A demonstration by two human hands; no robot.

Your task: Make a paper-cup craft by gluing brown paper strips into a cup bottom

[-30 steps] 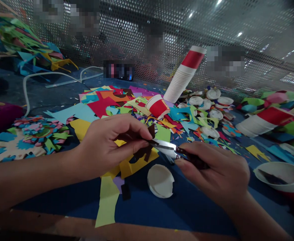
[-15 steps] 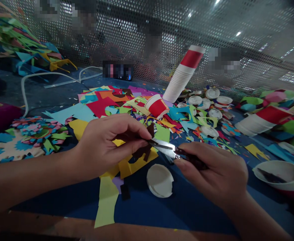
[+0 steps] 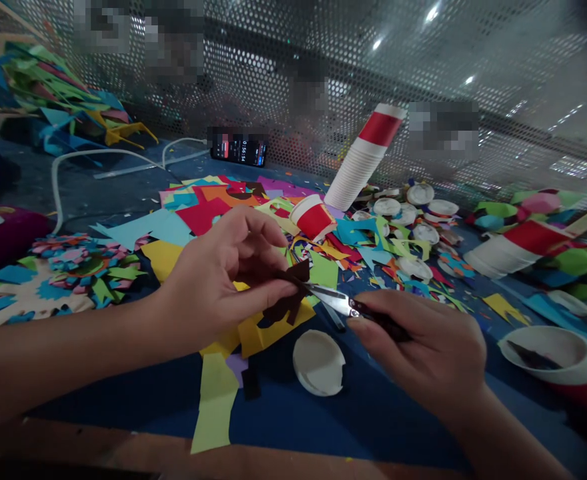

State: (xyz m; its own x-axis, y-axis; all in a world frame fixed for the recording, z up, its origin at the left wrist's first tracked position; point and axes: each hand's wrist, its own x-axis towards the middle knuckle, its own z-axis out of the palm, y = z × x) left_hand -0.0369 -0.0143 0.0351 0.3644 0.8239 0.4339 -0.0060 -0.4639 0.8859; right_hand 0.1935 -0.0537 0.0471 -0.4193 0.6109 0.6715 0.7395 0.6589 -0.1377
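Between thumb and fingers, my left hand (image 3: pixel 233 273) pinches a piece of dark brown paper (image 3: pixel 283 303). My right hand (image 3: pixel 428 347) is closed around the dark handles of a pair of scissors (image 3: pixel 332 297), whose metal blades point left. The blade tips meet the brown paper right beside my left thumb. Below the scissors lies a cut-off paper cup base (image 3: pixel 318 363), torn at its right side. Yellow paper (image 3: pixel 273 337) lies under the brown piece, and a pale green strip (image 3: pixel 213 403) stretches toward the front edge.
A tall stack of paper cups (image 3: pixel 361 160) leans at the back, with a red-and-white cup (image 3: pixel 313 217) before it. A phone (image 3: pixel 238 149) rests against the perforated metal screen (image 3: pixel 273 60). Paper flowers (image 3: pixel 73 267) lie left; another cup (image 3: pixel 553 350) lies right.
The scissors' blades have closed together at the brown paper. My left fingers have shifted their pinch, with the index finger lifted and curled back. The whole view has tilted slightly.
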